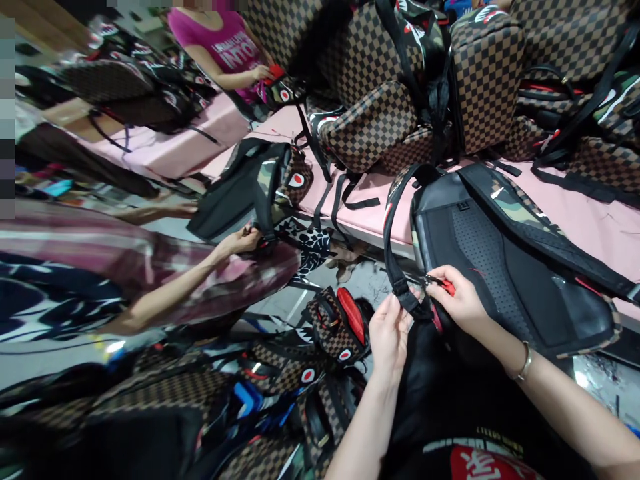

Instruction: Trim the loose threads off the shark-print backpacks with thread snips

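Nearest, the left hand [387, 337] pinches the lower end of the strap [391, 233], thumb and fingers closed on it. Just to its right, the right hand [460, 300] is closed around the red-handled snips [445, 285], whose dark tips point left at the strap end; whether they touch it, I cannot tell. The gap between tips and strap end is the relation that matters, and the two hands are about equally near it. From there the strap's long axis runs away from the body, curving up to the top of the bag [493, 267]. The bag lies back panel up along the near edge of the table [365, 220], its long axis slanting from far left to near right, the right hand nearer its body. Beyond stand checked bags [485, 87].
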A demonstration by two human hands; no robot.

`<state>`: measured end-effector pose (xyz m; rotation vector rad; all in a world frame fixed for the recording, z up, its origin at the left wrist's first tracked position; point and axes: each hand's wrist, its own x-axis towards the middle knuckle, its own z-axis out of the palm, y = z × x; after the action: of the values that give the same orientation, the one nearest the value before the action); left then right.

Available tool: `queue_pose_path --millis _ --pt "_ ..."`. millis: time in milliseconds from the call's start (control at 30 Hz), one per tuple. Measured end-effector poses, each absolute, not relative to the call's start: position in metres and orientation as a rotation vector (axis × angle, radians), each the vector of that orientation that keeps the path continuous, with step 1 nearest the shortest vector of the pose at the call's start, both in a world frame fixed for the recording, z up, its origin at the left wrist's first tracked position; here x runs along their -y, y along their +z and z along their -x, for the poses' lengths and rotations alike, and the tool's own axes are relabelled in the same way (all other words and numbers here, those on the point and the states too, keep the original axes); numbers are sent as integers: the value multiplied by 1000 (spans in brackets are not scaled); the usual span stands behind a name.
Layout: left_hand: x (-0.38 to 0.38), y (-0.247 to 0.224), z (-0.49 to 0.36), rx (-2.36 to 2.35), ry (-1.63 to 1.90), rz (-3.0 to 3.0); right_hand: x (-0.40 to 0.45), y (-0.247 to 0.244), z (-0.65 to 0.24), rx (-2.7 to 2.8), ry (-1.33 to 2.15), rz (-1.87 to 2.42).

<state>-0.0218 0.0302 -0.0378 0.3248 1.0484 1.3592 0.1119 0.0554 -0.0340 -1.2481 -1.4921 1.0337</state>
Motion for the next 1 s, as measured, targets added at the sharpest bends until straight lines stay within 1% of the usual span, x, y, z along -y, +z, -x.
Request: queue_pose_path --millis 33,100,267,433,633,767,867,933,1000 --pt "-30 -37 21 -1053 1367 -317 -55 -35 -109 1481 1111 1220" --pt "-28 -36 18 -1073 1396 -310 -54 -35 -105 1556 1143 1203" --pt "-22 -38 16 -1136 1430 -325 -50 -34 -104 1810 995 1305" --pt "-22 -41 26 -1098 1285 -549 -44 -37 -108 1875 924 1173" --pt "-20 -44 31 -993 1213 -896 -45 -46 -110 1706 950 1241" --pt "-7 -63 33 -1193 1041 -1225 -45 -55 -110 1575 1029 1323" --pt "3 -70 47 -1307 899 -1186 -42 -61 -108 1496 1094 1364" --pt "10 -60 63 -1298 794 -1148 -40 -64 -105 1426 1128 1378" --pt "21 -39 84 -1263 718 -1083 -38 -66 -102 1343 1160 1377"
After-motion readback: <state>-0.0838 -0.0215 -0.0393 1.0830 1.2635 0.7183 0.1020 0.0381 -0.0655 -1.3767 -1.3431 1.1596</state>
